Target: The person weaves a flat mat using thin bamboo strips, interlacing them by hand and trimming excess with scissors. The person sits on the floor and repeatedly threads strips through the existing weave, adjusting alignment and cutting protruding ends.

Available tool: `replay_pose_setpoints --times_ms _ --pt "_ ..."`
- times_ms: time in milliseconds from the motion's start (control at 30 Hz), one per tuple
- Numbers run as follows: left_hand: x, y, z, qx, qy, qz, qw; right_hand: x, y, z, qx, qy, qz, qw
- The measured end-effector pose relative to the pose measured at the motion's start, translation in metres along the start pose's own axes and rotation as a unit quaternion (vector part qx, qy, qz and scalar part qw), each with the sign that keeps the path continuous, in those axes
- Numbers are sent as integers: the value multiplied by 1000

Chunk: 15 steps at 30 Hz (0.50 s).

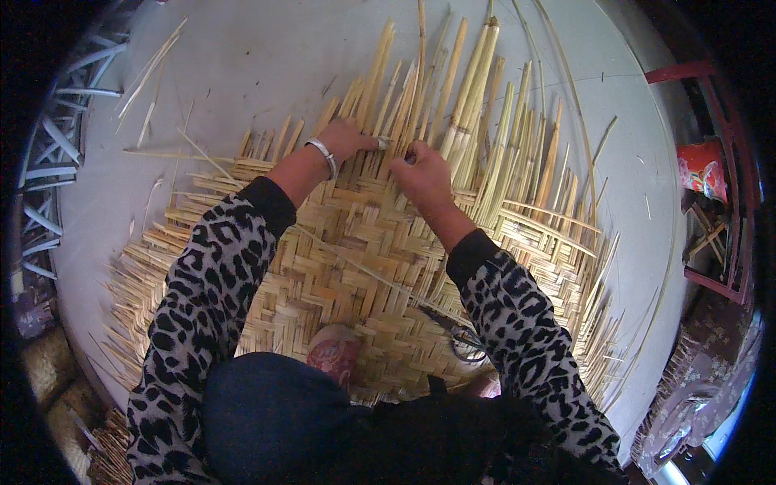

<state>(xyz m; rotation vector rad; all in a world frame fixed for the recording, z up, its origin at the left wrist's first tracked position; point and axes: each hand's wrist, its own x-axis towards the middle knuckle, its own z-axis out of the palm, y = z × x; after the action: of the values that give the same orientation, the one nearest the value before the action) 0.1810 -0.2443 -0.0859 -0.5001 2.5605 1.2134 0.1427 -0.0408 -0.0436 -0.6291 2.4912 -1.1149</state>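
A mat of flat, pale yellow-brown plant strips, woven in a zigzag pattern, lies on the floor under my arms. Loose strip ends stick out from its far edge. My left hand, with a silver bracelet at the wrist, is closed on the strips at that edge. A pale band wraps one of its fingertips. Just to its right, my right hand pinches a strip, its fingertips partly hidden. One long thin strip lies slantwise over the weave. Scissors with dark blades rest on the mat by my right forearm.
My pink shoe stands on the mat. Loose slivers lie on the grey floor at far left. A metal rack lines the left side; a dark red frame with a red item stands at right.
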Motion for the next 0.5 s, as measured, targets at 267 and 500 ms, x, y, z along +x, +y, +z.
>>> replay_pose_setpoints --times_ms 267,500 --pt "-22 7 -16 -189 -45 102 976 2 -2 -4 -2 -57 4 998" --pt "-21 40 -50 -374 -19 12 927 8 10 -13 67 -177 -54 980"
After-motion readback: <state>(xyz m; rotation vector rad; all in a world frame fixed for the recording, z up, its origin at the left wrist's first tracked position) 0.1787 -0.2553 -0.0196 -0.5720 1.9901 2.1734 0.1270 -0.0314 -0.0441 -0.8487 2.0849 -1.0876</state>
